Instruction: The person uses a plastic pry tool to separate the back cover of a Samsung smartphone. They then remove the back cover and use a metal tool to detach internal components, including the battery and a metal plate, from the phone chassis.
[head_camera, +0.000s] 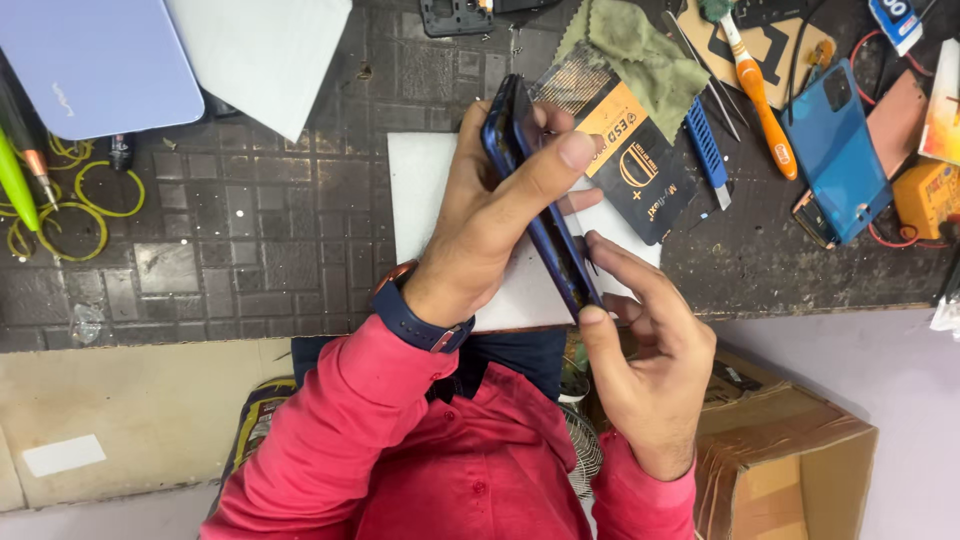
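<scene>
While the right hand (650, 360) pinches the near end of the dark blue phone (540, 215), the left hand (490, 220) grips its far half above the white sheet (425, 190); I judge the casing is being pried open, needing gentle, even pressure.

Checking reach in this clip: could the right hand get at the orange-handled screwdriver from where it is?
Probably not at once: the right hand is pinching the lower end of the dark blue phone, though nothing blocks the way to the orange-handled screwdriver.

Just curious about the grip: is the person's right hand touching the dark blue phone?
Touching. The head view shows the right hand with its fingertips pressed against the lower edge of the phone.
</scene>
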